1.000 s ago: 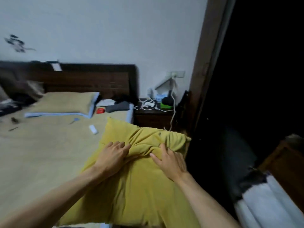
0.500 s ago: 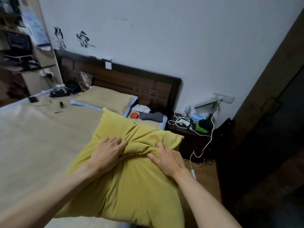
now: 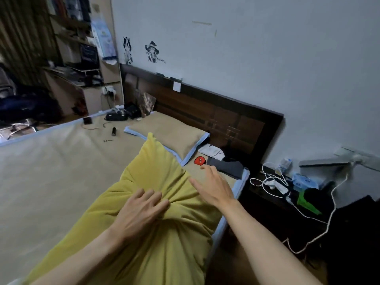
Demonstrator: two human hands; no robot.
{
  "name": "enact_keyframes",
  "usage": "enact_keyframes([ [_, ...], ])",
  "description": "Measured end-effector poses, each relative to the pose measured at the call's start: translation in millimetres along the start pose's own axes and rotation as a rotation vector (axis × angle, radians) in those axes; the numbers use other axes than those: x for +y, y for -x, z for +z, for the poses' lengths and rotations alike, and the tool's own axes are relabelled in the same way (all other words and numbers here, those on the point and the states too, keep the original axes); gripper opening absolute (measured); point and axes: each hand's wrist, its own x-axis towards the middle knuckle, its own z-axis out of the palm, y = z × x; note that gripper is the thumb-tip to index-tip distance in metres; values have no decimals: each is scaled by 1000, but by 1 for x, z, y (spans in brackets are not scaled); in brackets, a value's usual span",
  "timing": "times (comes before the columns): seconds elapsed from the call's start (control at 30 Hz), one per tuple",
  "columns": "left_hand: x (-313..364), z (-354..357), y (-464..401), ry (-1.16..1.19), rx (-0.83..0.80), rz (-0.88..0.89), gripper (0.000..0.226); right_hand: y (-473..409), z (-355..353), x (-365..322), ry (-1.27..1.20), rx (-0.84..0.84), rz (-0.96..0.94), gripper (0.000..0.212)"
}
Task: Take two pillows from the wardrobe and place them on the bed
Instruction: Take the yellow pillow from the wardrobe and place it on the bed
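One yellow pillow (image 3: 156,212) in the lower centre of the frame, lying on the bed (image 3: 51,171) along its right-hand edge, one corner pointing up toward the frame's centre. Left hand (image 3: 139,212) in the lower centre, fingers clenched into a bunched fold of the yellow cover. Right hand (image 3: 213,186) just right of centre, fingers spread and slack, grasping nothing; whether the palm touches the pillow's far edge cannot be told. Only this one yellow pillow in view.

One tan pillow with blue trim (image 3: 168,136) at centre, flat against the dark wooden headboard (image 3: 226,120), its near corner touching the yellow pillow's raised tip. To its right, near the headboard: one red round object (image 3: 199,160), one white box (image 3: 211,151), one folded dark cloth (image 3: 226,166).

Upper left of the mattress: several small dark items, too small to name. Right of frame: one dark nightstand (image 3: 287,202) beside the bed, strewn with white cables (image 3: 273,182), their count unclear. Two black figure drawings (image 3: 152,52) on the wall, upper centre-left.
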Motion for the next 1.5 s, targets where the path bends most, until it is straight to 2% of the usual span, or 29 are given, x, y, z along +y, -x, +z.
enact_keyframes([
  [0.07,3,27,-23,-16,-3,-59,34,-47,16,28,7,-111,-35,83],
  [0.17,13,59,-61,-17,-41,-121,14,-103,42,57,-42,-245,-81,100],
  [0.23,17,72,-87,-28,-42,-172,4,-133,56,71,-51,-268,-109,100],
  [0.4,0,97,-140,-94,-61,-248,11,-207,68,92,-55,-408,-59,86],
  [0.5,-13,103,-150,-117,-177,-305,14,-233,73,100,-32,-497,-82,90],
  [0.6,-31,109,-151,-77,-361,-400,21,-258,74,97,-21,-489,-157,99],
  [0.67,-46,115,-148,-53,-479,-426,37,-279,70,86,-35,-455,-214,95],
  [0.73,-64,124,-147,-44,-540,-373,33,-304,63,74,-63,-420,-287,84],
  [0.83,-109,146,-152,-50,-463,-387,29,-338,58,54,-92,-381,-400,60],
  [0.87,-132,154,-159,-61,-408,-432,34,-347,59,47,-85,-375,-433,56],
  [0.93,-188,174,-180,-96,-353,-484,63,-367,65,34,-25,-348,-497,57],
  [1.0,-248,196,-211,-142,-445,-442,93,-397,74,25,79,-264,-574,60],
  [1.07,-303,223,-242,-158,-581,-324,103,-440,79,14,170,-179,-637,61],
  [1.13,-355,252,-272,-161,-682,-222,97,-491,79,2,228,-99,-660,61],
  [1.17,-376,266,-284,-161,-669,-179,90,-515,78,-4,245,-73,-655,62],
  [1.2,-395,277,-294,-157,-631,-150,80,-539,75,-9,261,-58,-641,63],
  [1.3,-437,302,-315,-175,-464,-89,30,-592,66,-19,319,-50,-604,69],
  [1.5,-491,322,-369,-119,-299,-12,21,-650,53,-14,307,19,-549,73],
])
